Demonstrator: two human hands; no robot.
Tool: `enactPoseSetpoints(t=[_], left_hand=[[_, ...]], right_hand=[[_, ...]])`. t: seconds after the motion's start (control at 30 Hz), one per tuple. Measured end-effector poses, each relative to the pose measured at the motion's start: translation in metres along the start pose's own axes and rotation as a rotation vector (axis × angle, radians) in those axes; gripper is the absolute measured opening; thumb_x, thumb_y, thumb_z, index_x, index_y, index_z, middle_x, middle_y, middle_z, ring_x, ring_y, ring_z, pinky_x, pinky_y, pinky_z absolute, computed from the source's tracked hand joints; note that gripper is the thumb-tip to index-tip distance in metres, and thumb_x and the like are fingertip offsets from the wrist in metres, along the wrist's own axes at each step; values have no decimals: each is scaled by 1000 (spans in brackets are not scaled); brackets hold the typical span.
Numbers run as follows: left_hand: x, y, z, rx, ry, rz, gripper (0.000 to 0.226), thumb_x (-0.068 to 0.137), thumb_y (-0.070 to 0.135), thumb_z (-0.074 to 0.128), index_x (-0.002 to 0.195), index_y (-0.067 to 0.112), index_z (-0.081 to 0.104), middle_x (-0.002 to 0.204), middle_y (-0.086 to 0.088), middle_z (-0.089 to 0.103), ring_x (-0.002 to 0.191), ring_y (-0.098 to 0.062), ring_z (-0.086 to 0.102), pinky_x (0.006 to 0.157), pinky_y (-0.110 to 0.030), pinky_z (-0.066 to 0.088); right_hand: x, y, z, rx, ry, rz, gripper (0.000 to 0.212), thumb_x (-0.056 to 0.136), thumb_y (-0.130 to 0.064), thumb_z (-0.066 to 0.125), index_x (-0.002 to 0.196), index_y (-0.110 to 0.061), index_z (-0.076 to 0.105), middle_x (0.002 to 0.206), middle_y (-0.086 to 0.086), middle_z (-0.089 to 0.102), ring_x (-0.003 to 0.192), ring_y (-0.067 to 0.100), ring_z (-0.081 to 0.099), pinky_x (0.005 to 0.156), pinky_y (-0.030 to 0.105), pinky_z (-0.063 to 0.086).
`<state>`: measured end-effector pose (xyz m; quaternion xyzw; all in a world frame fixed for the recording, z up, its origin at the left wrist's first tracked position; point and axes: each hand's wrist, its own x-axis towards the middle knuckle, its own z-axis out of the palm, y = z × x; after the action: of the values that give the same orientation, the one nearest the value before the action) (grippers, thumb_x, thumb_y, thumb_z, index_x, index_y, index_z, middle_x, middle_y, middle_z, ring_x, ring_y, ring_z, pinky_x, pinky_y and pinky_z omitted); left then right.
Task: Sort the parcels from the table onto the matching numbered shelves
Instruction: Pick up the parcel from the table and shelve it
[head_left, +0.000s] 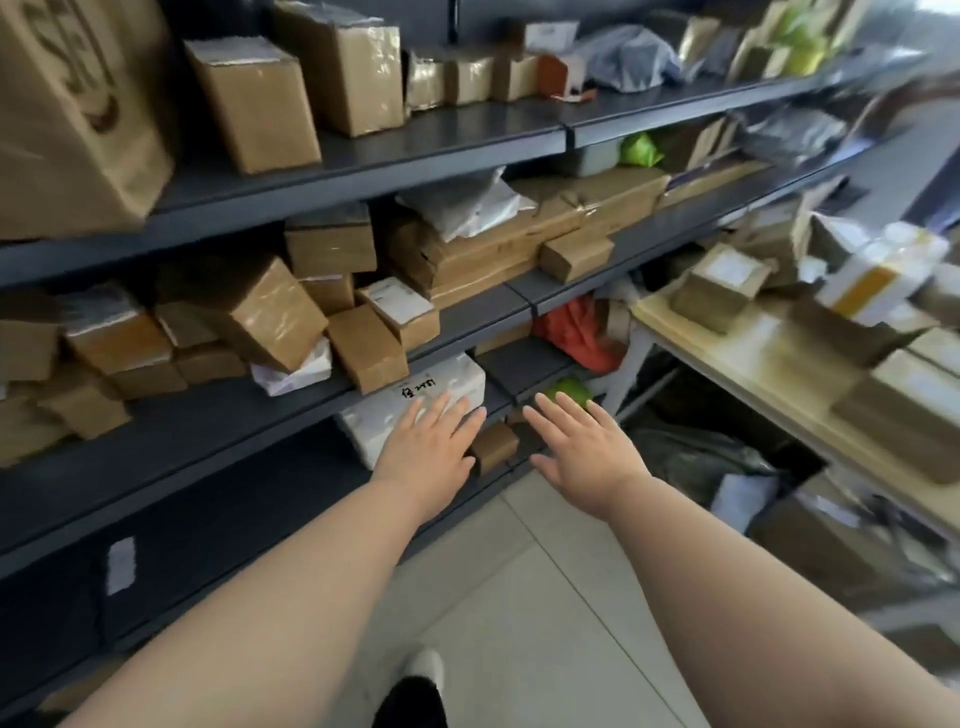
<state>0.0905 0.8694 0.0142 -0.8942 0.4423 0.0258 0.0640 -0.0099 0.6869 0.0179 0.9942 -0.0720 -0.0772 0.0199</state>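
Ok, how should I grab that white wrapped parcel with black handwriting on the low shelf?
Probably by its left and right ends, reaching in from the front. The white wrapped parcel lies wide and flat under the dark grey shelf board close above it, so a grip from the top looks cramped.

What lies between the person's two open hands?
In the head view, a small brown cardboard box shows in the gap between the left hand and the right hand; neither holds it.
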Motion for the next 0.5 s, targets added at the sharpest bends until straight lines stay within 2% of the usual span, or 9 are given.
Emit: enactPoseSetpoints(t=[0.13, 0.27, 0.5], left_hand=[[49, -1, -2, -23, 21, 108, 61, 103, 40, 29, 154, 23, 1, 162, 0, 3, 149, -20, -2, 120, -42, 0], [95, -4, -4, -39, 13, 200, 59, 103, 40, 27, 154, 23, 4, 162, 0, 8, 149, -19, 1, 120, -43, 5], [159, 26, -5, -30, 25, 405, 58, 103, 39, 28, 154, 25, 6, 162, 2, 6, 149, -18, 1, 120, -42, 2]], right_hand=[[15, 20, 1, 54, 20, 145, 62, 100, -52, 26, 153, -31, 2, 162, -8, -2, 149, 15, -4, 121, 40, 1], [26, 40, -8, 120, 66, 261, 61, 100, -50, 28, 153, -32, 4, 162, -9, -1, 149, 13, -3, 121, 36, 3], [-7, 72, 4, 215, 128, 543, 60, 101, -45, 33, 154, -30, 7, 162, -9, 2, 149, 13, -1, 118, 31, 3]])
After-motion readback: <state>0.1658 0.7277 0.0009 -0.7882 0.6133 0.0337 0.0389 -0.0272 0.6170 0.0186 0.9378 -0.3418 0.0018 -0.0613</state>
